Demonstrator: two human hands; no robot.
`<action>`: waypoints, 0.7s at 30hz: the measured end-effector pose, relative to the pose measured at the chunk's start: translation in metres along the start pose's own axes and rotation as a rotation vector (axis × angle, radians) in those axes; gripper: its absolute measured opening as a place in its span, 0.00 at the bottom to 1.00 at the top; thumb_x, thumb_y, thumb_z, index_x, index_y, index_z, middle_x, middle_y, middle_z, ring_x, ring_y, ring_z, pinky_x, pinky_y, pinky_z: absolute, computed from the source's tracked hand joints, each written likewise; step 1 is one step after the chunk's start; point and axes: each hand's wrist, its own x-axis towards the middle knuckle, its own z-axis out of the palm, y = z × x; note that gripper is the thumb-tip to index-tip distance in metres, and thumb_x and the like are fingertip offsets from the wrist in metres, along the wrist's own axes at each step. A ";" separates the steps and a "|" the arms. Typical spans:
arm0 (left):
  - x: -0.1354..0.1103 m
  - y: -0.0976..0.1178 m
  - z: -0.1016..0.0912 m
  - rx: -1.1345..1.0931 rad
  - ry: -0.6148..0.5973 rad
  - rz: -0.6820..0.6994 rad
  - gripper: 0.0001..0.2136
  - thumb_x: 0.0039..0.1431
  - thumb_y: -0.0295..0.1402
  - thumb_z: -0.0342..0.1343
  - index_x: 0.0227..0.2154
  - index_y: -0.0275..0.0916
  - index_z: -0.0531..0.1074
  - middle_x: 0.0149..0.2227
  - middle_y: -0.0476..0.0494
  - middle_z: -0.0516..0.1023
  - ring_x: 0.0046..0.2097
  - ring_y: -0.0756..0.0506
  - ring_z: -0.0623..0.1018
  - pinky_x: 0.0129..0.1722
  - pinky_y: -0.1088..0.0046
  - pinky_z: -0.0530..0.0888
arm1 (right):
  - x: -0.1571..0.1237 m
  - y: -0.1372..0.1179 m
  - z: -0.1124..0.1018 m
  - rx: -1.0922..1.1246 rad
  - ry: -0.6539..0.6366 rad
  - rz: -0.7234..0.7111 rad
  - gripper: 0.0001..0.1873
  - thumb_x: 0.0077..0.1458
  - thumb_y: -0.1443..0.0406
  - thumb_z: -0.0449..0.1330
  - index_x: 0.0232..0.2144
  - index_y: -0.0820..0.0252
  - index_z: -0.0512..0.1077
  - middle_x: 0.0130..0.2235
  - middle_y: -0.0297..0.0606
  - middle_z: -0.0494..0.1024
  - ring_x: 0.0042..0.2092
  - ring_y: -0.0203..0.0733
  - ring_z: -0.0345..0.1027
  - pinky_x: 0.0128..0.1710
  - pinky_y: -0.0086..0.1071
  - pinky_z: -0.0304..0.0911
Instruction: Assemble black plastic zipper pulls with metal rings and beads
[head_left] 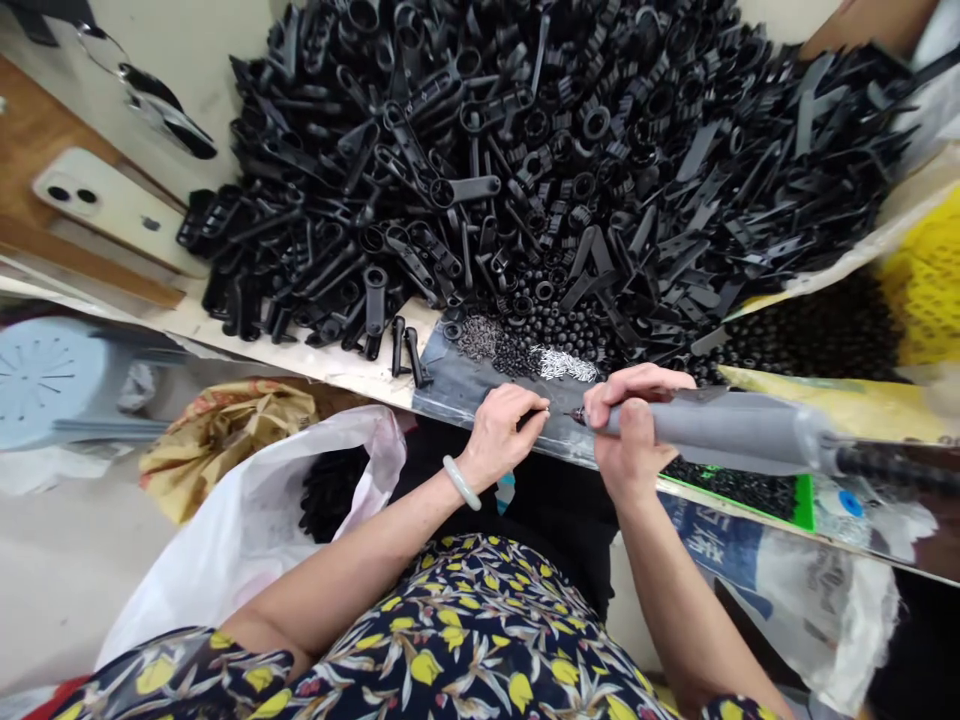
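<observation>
My right hand grips a grey electric screwdriver that lies nearly level, its thin bit pointing left. Facing that tip, my left hand is closed in a pinch at the front edge of the bench. Whatever sits between its fingertips is too small and hidden to name. Just behind both hands, a dark mat carries small silver pins, greyish screw-like bits and small black rings. Two black plastic handle-like pieces stand at the mat's left end.
A large heap of black plastic parts covers the bench behind. A phone and keys are at left. Below hang a white bag and a brown sack. A green tray of black bits lies under the screwdriver.
</observation>
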 end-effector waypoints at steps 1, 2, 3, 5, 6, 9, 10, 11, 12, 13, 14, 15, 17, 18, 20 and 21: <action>0.000 0.000 0.000 -0.003 0.002 0.002 0.02 0.66 0.29 0.59 0.38 0.40 0.77 0.37 0.43 0.84 0.42 0.41 0.80 0.46 0.59 0.74 | 0.001 0.001 0.004 0.029 0.028 -0.002 0.13 0.68 0.52 0.51 0.37 0.50 0.53 0.31 0.27 0.60 0.22 0.33 0.57 0.23 0.33 0.62; 0.000 0.000 0.001 -0.006 0.004 0.004 0.03 0.66 0.29 0.59 0.38 0.40 0.77 0.37 0.43 0.84 0.42 0.41 0.80 0.46 0.59 0.74 | 0.001 0.001 0.007 0.079 0.056 -0.003 0.13 0.67 0.53 0.53 0.37 0.50 0.53 0.31 0.27 0.60 0.21 0.32 0.57 0.22 0.32 0.62; 0.000 0.000 0.001 -0.009 0.007 0.005 0.03 0.67 0.29 0.59 0.38 0.40 0.77 0.37 0.43 0.84 0.42 0.41 0.79 0.46 0.59 0.74 | 0.002 0.002 0.010 0.128 0.076 0.000 0.13 0.67 0.54 0.54 0.36 0.50 0.53 0.32 0.27 0.61 0.21 0.31 0.56 0.22 0.32 0.62; 0.000 -0.001 0.001 -0.014 0.010 0.005 0.03 0.67 0.29 0.59 0.37 0.40 0.77 0.36 0.43 0.83 0.41 0.41 0.79 0.45 0.59 0.74 | 0.003 0.002 0.013 0.158 0.063 0.017 0.14 0.66 0.54 0.54 0.36 0.50 0.53 0.32 0.27 0.61 0.20 0.30 0.56 0.22 0.31 0.62; 0.000 -0.001 0.002 -0.014 0.012 0.005 0.03 0.67 0.30 0.58 0.37 0.40 0.77 0.36 0.43 0.83 0.41 0.41 0.79 0.45 0.59 0.74 | 0.003 0.003 0.015 0.152 0.048 0.023 0.13 0.66 0.54 0.54 0.36 0.50 0.53 0.33 0.27 0.61 0.20 0.30 0.56 0.22 0.31 0.62; 0.000 0.000 0.002 -0.005 0.005 0.002 0.04 0.67 0.30 0.58 0.36 0.40 0.76 0.35 0.43 0.82 0.40 0.42 0.78 0.44 0.60 0.73 | 0.004 0.004 0.018 0.163 0.025 0.026 0.12 0.67 0.55 0.52 0.36 0.50 0.53 0.33 0.27 0.62 0.20 0.31 0.57 0.22 0.32 0.62; 0.000 0.000 0.002 0.000 0.002 0.001 0.04 0.68 0.30 0.58 0.36 0.40 0.76 0.34 0.43 0.82 0.40 0.42 0.78 0.44 0.61 0.73 | 0.004 0.005 0.019 0.183 0.018 0.026 0.11 0.67 0.56 0.53 0.36 0.50 0.53 0.33 0.27 0.62 0.20 0.31 0.57 0.22 0.32 0.62; 0.000 0.000 0.002 0.004 -0.001 -0.001 0.05 0.67 0.30 0.58 0.35 0.40 0.76 0.34 0.43 0.82 0.40 0.42 0.78 0.44 0.61 0.73 | 0.004 0.005 0.020 0.204 0.014 0.026 0.11 0.66 0.57 0.53 0.36 0.50 0.54 0.32 0.27 0.62 0.20 0.31 0.56 0.22 0.32 0.61; 0.000 0.000 0.002 0.008 -0.003 -0.002 0.05 0.67 0.30 0.58 0.35 0.40 0.76 0.34 0.44 0.81 0.40 0.42 0.78 0.44 0.61 0.72 | 0.003 0.006 0.020 0.216 0.011 0.028 0.11 0.66 0.57 0.54 0.36 0.50 0.54 0.32 0.27 0.62 0.20 0.31 0.56 0.21 0.32 0.61; 0.000 0.000 0.001 0.011 -0.004 -0.003 0.05 0.67 0.30 0.58 0.35 0.40 0.76 0.34 0.44 0.81 0.40 0.42 0.78 0.44 0.61 0.72 | 0.003 0.007 0.020 0.215 0.011 0.034 0.11 0.66 0.56 0.54 0.36 0.50 0.54 0.32 0.27 0.62 0.20 0.31 0.56 0.21 0.32 0.61; 0.000 0.001 0.001 0.014 -0.006 -0.004 0.05 0.67 0.30 0.58 0.34 0.40 0.76 0.34 0.44 0.81 0.39 0.42 0.78 0.43 0.62 0.72 | 0.002 0.007 0.020 0.196 0.010 0.044 0.12 0.66 0.56 0.54 0.36 0.49 0.54 0.32 0.27 0.61 0.20 0.32 0.56 0.21 0.33 0.61; 0.000 0.001 0.001 0.017 -0.009 -0.005 0.05 0.67 0.30 0.58 0.34 0.41 0.76 0.34 0.44 0.81 0.39 0.42 0.78 0.43 0.62 0.72 | 0.001 0.007 0.020 0.166 0.007 0.057 0.12 0.66 0.54 0.54 0.36 0.49 0.53 0.32 0.28 0.61 0.20 0.32 0.56 0.22 0.34 0.62; 0.000 0.001 0.001 0.023 -0.018 -0.006 0.05 0.68 0.31 0.57 0.34 0.41 0.76 0.33 0.44 0.81 0.39 0.42 0.78 0.43 0.62 0.72 | 0.000 0.008 0.019 0.123 -0.001 0.080 0.14 0.66 0.52 0.53 0.37 0.49 0.53 0.32 0.29 0.61 0.21 0.34 0.58 0.23 0.35 0.63; 0.000 0.001 0.000 0.025 -0.022 -0.006 0.06 0.68 0.31 0.57 0.34 0.41 0.76 0.34 0.44 0.81 0.40 0.42 0.78 0.43 0.62 0.72 | 0.000 0.008 0.019 0.130 -0.007 0.085 0.14 0.66 0.52 0.53 0.37 0.49 0.53 0.33 0.29 0.62 0.21 0.34 0.58 0.23 0.36 0.63; 0.001 0.001 0.000 0.023 -0.024 -0.004 0.05 0.68 0.30 0.57 0.34 0.41 0.76 0.34 0.44 0.81 0.40 0.42 0.78 0.44 0.62 0.72 | 0.001 0.009 0.019 0.193 -0.011 0.077 0.13 0.66 0.53 0.55 0.37 0.49 0.55 0.33 0.29 0.62 0.21 0.34 0.57 0.23 0.35 0.63; 0.001 0.001 0.000 0.019 -0.023 -0.002 0.05 0.67 0.30 0.58 0.34 0.41 0.76 0.34 0.44 0.81 0.40 0.42 0.78 0.44 0.62 0.72 | 0.001 0.010 0.020 0.230 -0.013 0.070 0.13 0.66 0.53 0.57 0.37 0.49 0.55 0.33 0.28 0.63 0.20 0.33 0.57 0.23 0.35 0.62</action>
